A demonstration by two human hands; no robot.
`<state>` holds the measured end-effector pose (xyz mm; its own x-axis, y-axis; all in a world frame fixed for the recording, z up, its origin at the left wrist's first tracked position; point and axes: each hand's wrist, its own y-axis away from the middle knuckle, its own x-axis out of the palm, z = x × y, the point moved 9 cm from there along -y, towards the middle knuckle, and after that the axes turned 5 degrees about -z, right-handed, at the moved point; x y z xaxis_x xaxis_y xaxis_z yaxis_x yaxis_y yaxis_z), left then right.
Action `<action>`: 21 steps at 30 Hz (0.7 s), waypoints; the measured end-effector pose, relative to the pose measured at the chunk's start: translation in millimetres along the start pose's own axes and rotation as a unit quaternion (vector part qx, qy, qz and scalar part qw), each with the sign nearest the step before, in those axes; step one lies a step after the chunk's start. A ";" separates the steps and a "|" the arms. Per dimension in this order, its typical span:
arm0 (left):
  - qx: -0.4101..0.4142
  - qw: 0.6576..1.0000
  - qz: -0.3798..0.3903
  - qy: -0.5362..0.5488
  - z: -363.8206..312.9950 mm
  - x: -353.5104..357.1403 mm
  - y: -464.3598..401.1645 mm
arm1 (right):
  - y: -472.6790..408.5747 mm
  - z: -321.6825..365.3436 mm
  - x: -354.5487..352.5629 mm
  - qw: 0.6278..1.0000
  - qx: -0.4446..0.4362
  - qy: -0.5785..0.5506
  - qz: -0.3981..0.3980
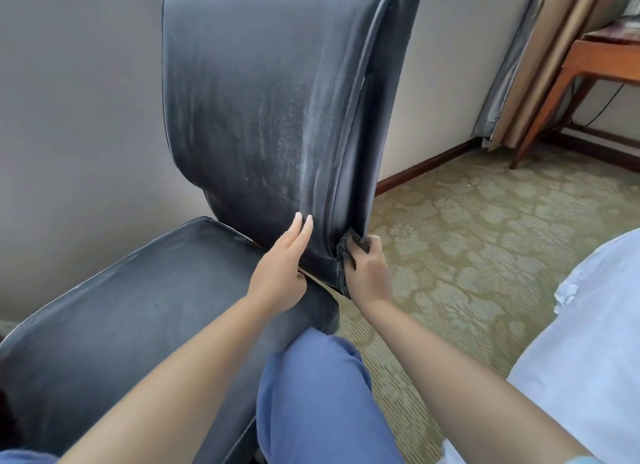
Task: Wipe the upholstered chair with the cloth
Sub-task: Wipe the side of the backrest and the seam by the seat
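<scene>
A dark grey upholstered chair (263,93) fills the left and middle of the view, its tall backrest upright and its seat (138,311) stretching toward the lower left. My left hand (282,271) lies flat against the bottom of the backrest, fingers straight. My right hand (367,273) grips a dark grey cloth (346,250) bunched against the lower right edge of the backrest. Most of the cloth is hidden in my fist.
A pale wall stands behind the chair. Patterned green carpet (485,242) spreads to the right. A wooden table (595,68) and curtains (526,61) stand at the far right. My knee in blue trousers (311,394) is below, and white bedding (588,342) lies at the lower right.
</scene>
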<state>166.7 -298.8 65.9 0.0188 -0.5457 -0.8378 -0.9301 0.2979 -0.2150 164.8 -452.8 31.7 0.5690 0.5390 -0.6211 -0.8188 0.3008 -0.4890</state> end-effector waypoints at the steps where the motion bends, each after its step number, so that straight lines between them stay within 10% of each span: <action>1: -0.001 1.000 0.004 0.002 0.1 3.1 -2.8 | -3.2 -1.6 0.9 1.000 -0.002 0.001 0.003; 21: 0.066 0.996 -0.055 -0.035 56.5 45.2 -46.1 | -43.7 -27.9 65.4 1.000 0.004 0.004 -0.023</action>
<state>231.1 -293.0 9.6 0.1481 -0.5259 -0.8376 -0.8643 0.3428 -0.3680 239.9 -452.7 -4.6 0.6066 0.5183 -0.6028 -0.7923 0.3322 -0.5118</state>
